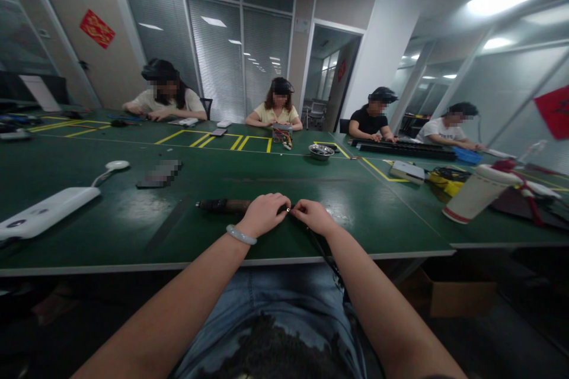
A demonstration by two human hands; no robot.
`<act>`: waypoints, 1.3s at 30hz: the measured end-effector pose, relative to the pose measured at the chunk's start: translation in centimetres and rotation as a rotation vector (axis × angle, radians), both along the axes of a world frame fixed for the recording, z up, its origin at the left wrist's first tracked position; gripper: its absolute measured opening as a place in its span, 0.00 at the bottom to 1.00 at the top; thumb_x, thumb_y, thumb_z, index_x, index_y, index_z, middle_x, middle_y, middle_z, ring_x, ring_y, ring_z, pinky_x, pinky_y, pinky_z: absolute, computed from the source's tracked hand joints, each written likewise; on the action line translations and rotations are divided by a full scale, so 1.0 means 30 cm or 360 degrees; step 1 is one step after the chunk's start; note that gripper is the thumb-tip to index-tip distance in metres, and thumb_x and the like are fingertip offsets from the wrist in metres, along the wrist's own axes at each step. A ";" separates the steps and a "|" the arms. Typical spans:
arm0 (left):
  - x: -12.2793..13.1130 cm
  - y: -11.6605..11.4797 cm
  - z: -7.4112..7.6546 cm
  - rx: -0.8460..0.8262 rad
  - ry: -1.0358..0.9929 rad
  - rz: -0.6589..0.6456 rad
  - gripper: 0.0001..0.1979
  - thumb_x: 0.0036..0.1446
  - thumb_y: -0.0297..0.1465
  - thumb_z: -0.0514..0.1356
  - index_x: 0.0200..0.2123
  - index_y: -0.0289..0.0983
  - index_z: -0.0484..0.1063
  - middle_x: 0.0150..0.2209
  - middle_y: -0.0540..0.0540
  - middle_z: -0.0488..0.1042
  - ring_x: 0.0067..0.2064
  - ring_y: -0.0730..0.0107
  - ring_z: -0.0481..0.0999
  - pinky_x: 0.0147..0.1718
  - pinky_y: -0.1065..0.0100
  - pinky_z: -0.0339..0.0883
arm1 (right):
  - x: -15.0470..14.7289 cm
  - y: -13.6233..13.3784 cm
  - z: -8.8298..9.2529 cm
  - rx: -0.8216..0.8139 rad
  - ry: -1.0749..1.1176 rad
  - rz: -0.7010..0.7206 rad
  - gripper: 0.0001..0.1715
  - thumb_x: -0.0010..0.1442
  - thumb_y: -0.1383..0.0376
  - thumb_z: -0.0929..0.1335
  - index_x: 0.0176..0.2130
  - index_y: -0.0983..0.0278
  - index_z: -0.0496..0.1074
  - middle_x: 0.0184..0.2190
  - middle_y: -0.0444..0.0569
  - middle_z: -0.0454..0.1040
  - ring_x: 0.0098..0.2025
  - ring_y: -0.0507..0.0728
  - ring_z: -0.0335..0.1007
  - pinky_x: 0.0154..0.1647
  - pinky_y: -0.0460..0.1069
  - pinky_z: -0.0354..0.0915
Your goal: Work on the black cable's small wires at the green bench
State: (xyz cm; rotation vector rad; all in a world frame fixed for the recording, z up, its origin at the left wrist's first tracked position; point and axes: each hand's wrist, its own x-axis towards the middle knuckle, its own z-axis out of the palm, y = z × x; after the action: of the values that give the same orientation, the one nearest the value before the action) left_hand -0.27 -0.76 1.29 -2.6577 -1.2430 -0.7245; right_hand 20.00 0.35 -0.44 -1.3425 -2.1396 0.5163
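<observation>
A dark, stick-shaped tool, by its look an electric screwdriver (224, 205), lies on the green table with its metal tip to the left. Over its rear end is my left hand (267, 215), fingers closed; the grip itself is partly hidden. My right hand (315, 217) pinches the end of a black cable (320, 244), which drops over the table edge beside my right forearm. Between the two sets of fingertips a small shiny metal piece (288, 209) shows, too small to name. The fingertips nearly meet there.
A white device (48, 210) with a cable lies at left, near a grey phone-like slab (159, 174). Ahead stands a metal bowl (320, 151) of small parts. To the right are a white box (406, 172) and a leaning white cup (478, 192). Several people work across the table.
</observation>
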 end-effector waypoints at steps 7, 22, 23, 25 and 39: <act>0.002 0.001 0.002 -0.0009 0.0022 0.0030 0.07 0.59 0.33 0.56 0.40 0.41 0.71 0.40 0.47 0.73 0.42 0.65 0.72 0.42 0.65 0.62 | 0.000 0.000 -0.006 -0.0033 0.0026 -0.0001 0.14 0.59 0.55 0.66 0.32 0.63 0.72 0.26 0.43 0.73 0.28 0.50 0.66 0.27 0.45 0.56; 0.002 0.000 0.001 0.0009 0.0018 0.0023 0.08 0.59 0.33 0.56 0.40 0.41 0.71 0.40 0.47 0.73 0.42 0.65 0.71 0.43 0.65 0.63 | 0.003 0.008 -0.016 -0.0039 0.0030 0.0020 0.14 0.59 0.54 0.65 0.33 0.62 0.72 0.26 0.42 0.72 0.27 0.50 0.65 0.27 0.44 0.56; 0.002 0.001 0.001 0.0008 0.0018 0.0019 0.08 0.59 0.34 0.56 0.40 0.41 0.71 0.40 0.47 0.73 0.42 0.65 0.71 0.43 0.65 0.63 | 0.004 0.007 -0.016 -0.0038 0.0034 0.0020 0.14 0.59 0.54 0.65 0.33 0.62 0.72 0.26 0.42 0.72 0.27 0.50 0.65 0.27 0.44 0.56; 0.001 0.002 0.000 0.0006 0.0021 0.0013 0.08 0.59 0.34 0.55 0.40 0.41 0.71 0.40 0.47 0.73 0.42 0.65 0.71 0.43 0.65 0.63 | 0.003 0.006 -0.014 -0.0030 0.0034 0.0020 0.14 0.59 0.55 0.65 0.33 0.63 0.72 0.26 0.42 0.72 0.27 0.50 0.65 0.27 0.44 0.56; 0.001 -0.001 0.001 0.0003 0.0017 0.0045 0.07 0.58 0.33 0.56 0.41 0.41 0.70 0.40 0.48 0.73 0.42 0.64 0.72 0.43 0.64 0.63 | -0.004 0.002 -0.002 -0.0043 0.0003 -0.0006 0.14 0.59 0.56 0.66 0.33 0.63 0.73 0.27 0.43 0.73 0.28 0.51 0.65 0.28 0.45 0.57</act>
State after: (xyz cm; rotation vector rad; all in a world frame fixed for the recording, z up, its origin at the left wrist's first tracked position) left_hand -0.23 -0.80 1.32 -2.6333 -1.2742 -0.7064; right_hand 19.88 0.41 -0.49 -1.3603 -2.1355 0.5466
